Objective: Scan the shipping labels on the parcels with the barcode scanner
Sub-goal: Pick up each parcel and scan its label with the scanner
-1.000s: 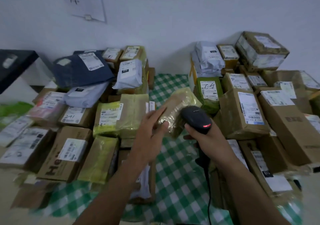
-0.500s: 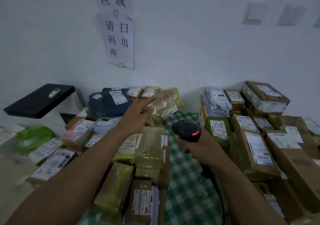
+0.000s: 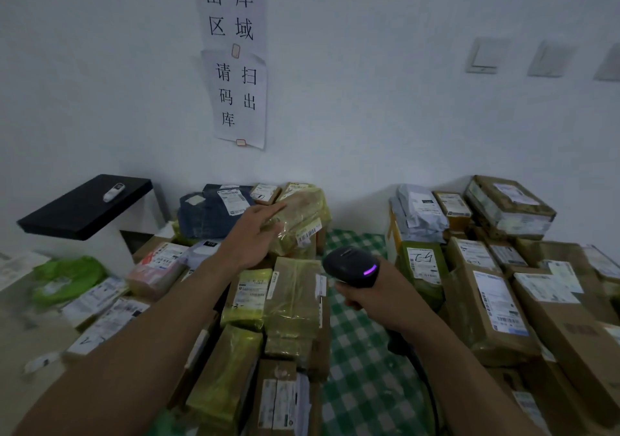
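My left hand [image 3: 255, 234] reaches out to the back of the left pile and holds a yellow-green plastic-wrapped parcel [image 3: 302, 214] by its near end, fingers over the top and thumb against its side. A small white barcode label [image 3: 307, 234] shows on the parcel's front edge. My right hand [image 3: 372, 298] grips a black barcode scanner [image 3: 350, 266] with a purple light lit, held over the gap between the piles. The scanner's head points forward and left, a short way below and right of the parcel. Its cable [image 3: 426, 378] hangs down beside my forearm.
Labelled cardboard boxes [image 3: 493, 301] and a green bag [image 3: 422, 268] are stacked on the right; yellow-green bags [image 3: 292, 294] and more boxes on the left. A strip of green checked tablecloth [image 3: 362, 368] runs between. A black-topped stand [image 3: 84, 207] is at far left, paper signs [image 3: 240, 100] on the wall.
My left hand carried the yellow-green parcel from in front of the scanner up and back onto the left pile by the wall. The scanner's light turned from red to purple. My view tilted upward.
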The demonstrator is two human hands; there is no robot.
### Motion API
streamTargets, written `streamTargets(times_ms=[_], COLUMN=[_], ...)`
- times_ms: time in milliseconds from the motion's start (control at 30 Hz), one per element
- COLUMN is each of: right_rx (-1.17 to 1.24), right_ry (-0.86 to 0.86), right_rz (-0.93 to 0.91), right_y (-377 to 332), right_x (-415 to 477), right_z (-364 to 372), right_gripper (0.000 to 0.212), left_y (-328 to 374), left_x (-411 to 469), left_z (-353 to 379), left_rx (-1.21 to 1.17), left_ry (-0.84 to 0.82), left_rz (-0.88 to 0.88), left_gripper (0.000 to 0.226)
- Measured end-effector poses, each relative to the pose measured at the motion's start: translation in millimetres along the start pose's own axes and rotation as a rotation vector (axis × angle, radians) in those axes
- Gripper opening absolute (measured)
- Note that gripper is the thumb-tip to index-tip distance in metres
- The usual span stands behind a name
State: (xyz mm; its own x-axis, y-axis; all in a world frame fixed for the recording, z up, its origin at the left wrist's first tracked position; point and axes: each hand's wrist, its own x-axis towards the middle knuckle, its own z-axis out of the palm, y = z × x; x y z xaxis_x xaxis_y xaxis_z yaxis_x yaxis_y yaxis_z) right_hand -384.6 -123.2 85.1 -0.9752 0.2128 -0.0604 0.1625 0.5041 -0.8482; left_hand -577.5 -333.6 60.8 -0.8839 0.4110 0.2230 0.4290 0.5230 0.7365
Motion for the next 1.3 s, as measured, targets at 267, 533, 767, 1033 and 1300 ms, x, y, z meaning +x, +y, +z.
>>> streamTargets(times_ms=[267,533,767,1033,1300], right_rx=[0.003,0.075,0.135,0.079,0.085], right_ry=[-0.006,0.011,-0.108,-0.175,-0.18], right_rz=[-0.022,0.004,0.012,0.101,0.137], right_y=[-1.0,16.2,33.2,57.4,62.5], right_x=[1.6,-14.1,-25.7,-31.9,-36.2], right_z=[3.4,21.7,61.0,99.6,99.2], right_gripper=[0.014,0.015,0.015,0.016,0.017], left_y=[-11.6,0.8,-7.5,-28.7,-17.4], left_x=[-1.2,-128.5,-254.4,-281.9,-278.5], left_z=[-2.4,27.0,84.3,121.6,120.9], left_rx=[-0.045,-0.427,-0.718,-0.457,-0.167], left_ry=[-0.001,0.151,0.25,0.187,0.187], left_rz=[-0.029,-0.175,-0.419,-0.617,-0.602], left_gripper=[0.042,0.04,0.049,0.047,0.045])
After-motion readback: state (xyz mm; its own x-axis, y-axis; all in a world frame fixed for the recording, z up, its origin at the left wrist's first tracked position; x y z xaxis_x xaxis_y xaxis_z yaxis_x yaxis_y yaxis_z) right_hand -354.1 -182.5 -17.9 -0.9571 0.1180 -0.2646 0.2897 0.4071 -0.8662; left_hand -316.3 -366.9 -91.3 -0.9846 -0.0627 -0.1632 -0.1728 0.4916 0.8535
